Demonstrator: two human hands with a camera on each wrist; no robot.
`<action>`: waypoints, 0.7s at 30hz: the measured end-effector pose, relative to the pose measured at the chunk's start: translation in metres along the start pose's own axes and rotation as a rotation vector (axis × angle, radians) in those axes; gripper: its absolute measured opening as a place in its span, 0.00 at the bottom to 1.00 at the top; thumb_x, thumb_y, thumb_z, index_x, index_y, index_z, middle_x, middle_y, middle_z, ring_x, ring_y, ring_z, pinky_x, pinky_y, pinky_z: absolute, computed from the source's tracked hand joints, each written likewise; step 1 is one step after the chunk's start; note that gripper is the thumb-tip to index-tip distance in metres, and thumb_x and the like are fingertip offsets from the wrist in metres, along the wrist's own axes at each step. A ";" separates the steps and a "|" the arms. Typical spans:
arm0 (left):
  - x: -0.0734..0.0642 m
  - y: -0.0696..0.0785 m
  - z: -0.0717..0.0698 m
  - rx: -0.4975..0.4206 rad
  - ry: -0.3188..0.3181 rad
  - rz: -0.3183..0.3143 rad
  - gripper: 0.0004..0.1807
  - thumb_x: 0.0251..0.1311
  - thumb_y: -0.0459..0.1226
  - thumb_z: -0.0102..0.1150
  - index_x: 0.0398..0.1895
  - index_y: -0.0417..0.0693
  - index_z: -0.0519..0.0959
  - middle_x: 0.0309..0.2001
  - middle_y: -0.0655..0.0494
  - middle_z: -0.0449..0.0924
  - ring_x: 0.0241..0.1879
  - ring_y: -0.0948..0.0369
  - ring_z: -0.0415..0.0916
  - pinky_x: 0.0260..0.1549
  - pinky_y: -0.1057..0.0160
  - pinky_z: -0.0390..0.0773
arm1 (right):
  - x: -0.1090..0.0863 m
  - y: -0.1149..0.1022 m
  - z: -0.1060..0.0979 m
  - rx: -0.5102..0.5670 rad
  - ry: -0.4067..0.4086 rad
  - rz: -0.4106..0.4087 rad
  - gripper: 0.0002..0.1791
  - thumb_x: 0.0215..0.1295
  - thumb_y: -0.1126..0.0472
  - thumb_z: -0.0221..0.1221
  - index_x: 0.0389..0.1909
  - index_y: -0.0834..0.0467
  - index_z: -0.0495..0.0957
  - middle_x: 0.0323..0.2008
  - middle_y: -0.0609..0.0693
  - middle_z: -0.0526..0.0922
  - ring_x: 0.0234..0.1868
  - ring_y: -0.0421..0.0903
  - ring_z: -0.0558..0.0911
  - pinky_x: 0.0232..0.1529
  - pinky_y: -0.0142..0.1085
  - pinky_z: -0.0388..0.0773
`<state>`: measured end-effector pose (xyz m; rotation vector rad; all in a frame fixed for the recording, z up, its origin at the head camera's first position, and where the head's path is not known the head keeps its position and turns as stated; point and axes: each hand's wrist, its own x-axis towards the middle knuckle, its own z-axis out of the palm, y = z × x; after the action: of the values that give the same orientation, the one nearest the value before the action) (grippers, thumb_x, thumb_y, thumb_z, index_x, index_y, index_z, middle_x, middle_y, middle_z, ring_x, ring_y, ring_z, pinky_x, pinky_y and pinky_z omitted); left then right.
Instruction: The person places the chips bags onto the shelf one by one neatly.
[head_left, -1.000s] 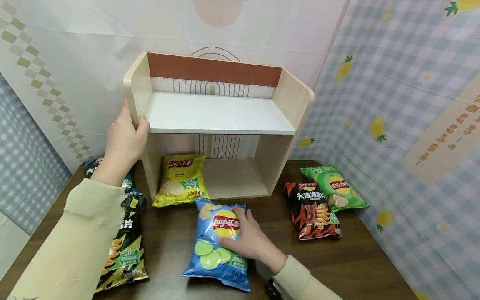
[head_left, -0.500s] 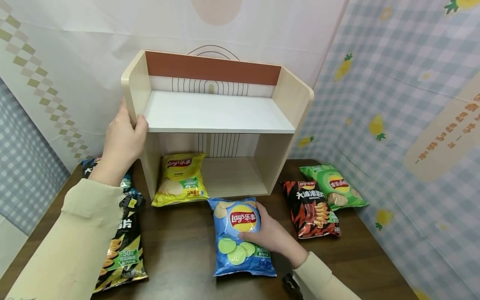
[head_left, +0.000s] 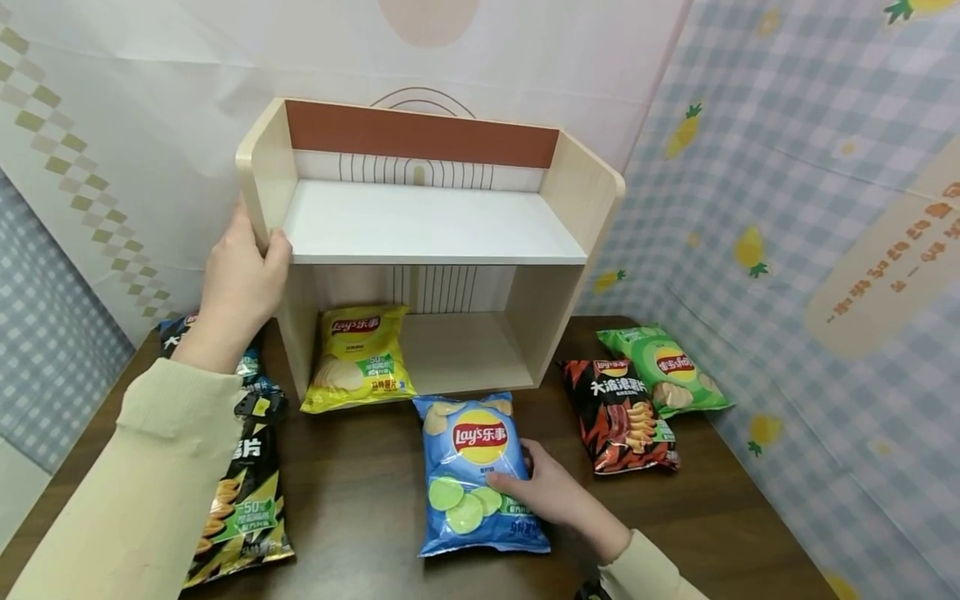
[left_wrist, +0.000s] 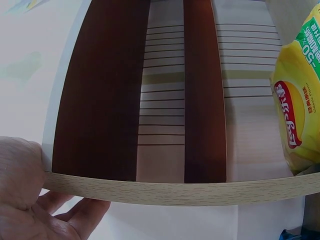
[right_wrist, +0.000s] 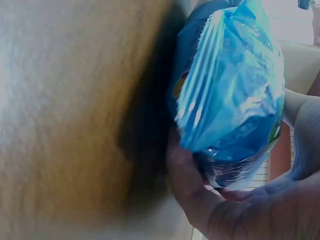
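Note:
In the head view my left hand (head_left: 243, 275) grips the left side panel of a two-tier wooden shelf (head_left: 435, 221), thumb on the front edge. The left wrist view has the fingers (left_wrist: 82, 217) curled behind that panel. A blue Lay's chip bag (head_left: 468, 454) with lime slices on it stands tilted back in front of the shelf. My right hand (head_left: 551, 492) holds it by its right edge, thumb across the front. From the right wrist view, the fingers wrap under the bag's crimped end (right_wrist: 200, 100), close to the tabletop. A yellow chip bag (head_left: 358, 358) leans inside the lower tier at left.
Black-and-gold (head_left: 247, 500) and dark blue (head_left: 176, 333) chip bags lie left of the shelf, partly behind my left arm. To the right, a black-and-red bag (head_left: 622, 417) overlaps a green one (head_left: 671, 371). Fabric walls (head_left: 787, 167) enclose the brown table (head_left: 352, 500).
The blue chip bag has moved right and turned more upright. My right hand has gone with it and slid lower along its right edge. My left hand keeps its grip on the shelf panel.

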<state>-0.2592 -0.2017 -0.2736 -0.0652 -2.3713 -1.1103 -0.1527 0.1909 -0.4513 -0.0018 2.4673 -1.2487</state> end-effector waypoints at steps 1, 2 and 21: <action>0.000 0.000 0.000 0.000 -0.002 -0.001 0.34 0.68 0.45 0.36 0.76 0.46 0.49 0.64 0.31 0.65 0.59 0.36 0.65 0.54 0.34 0.63 | 0.000 0.001 0.001 0.013 0.000 0.002 0.53 0.55 0.36 0.64 0.70 0.66 0.55 0.58 0.63 0.71 0.54 0.55 0.75 0.52 0.54 0.72; 0.000 0.000 0.000 0.000 -0.004 -0.001 0.34 0.68 0.45 0.36 0.76 0.46 0.49 0.64 0.32 0.65 0.59 0.36 0.65 0.54 0.34 0.63 | 0.001 0.001 0.001 0.019 0.002 0.006 0.53 0.55 0.36 0.64 0.70 0.66 0.56 0.58 0.63 0.72 0.54 0.54 0.75 0.52 0.54 0.73; 0.000 -0.001 0.000 -0.004 -0.009 -0.008 0.34 0.68 0.45 0.36 0.76 0.48 0.48 0.64 0.32 0.64 0.59 0.37 0.65 0.54 0.34 0.63 | 0.006 0.006 0.001 0.158 -0.040 0.044 0.55 0.54 0.35 0.65 0.71 0.66 0.53 0.55 0.63 0.74 0.49 0.53 0.79 0.46 0.50 0.78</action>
<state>-0.2601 -0.2022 -0.2746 -0.0621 -2.3793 -1.1215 -0.1575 0.1928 -0.4580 0.0680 2.3164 -1.4077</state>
